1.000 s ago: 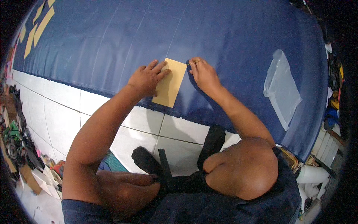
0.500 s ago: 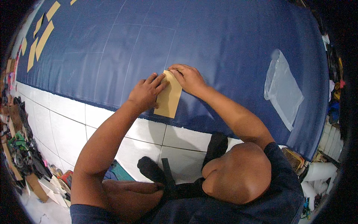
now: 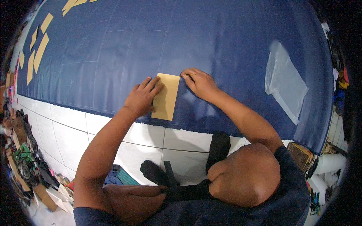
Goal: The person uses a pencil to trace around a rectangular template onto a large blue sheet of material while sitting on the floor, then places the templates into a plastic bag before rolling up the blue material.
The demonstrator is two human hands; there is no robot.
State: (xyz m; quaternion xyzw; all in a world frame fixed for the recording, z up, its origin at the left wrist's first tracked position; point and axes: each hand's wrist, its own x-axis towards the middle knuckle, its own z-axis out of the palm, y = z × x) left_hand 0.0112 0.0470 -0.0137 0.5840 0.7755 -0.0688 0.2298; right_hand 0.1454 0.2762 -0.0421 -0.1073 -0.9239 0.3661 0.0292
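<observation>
Head view, entries by size, as I read them from my remote seat. Blue sheet (image 3: 233, 49): one, broad, spread over white floor tiles (image 3: 184, 158); pale lines (image 3: 130, 30) drawn across it. Clear plastic bag (image 3: 288, 84): one, flat, toward the right side of the sheet. Tan pieces (image 3: 41, 53): several, loose, toward the far left. Left hand (image 3: 142, 97): grip open, fingers spread, resting on the left edge of the card. Right hand (image 3: 201, 83): grip closed in a pinch on a thin stick. Tan card (image 3: 166, 101): one, rectangular, on the sheet near its close edge, between the hands. Thin stick (image 3: 188, 75): one, its tip by the card's upper right corner — whether touching, I cannot tell.

Step in hand, in my judgement: marking round the card's outline. I would say the next move calls for firm, even pressure from the left hand, so the card does not slip under the stick. Brands, labels, writing: none that I can read — only the lines.
</observation>
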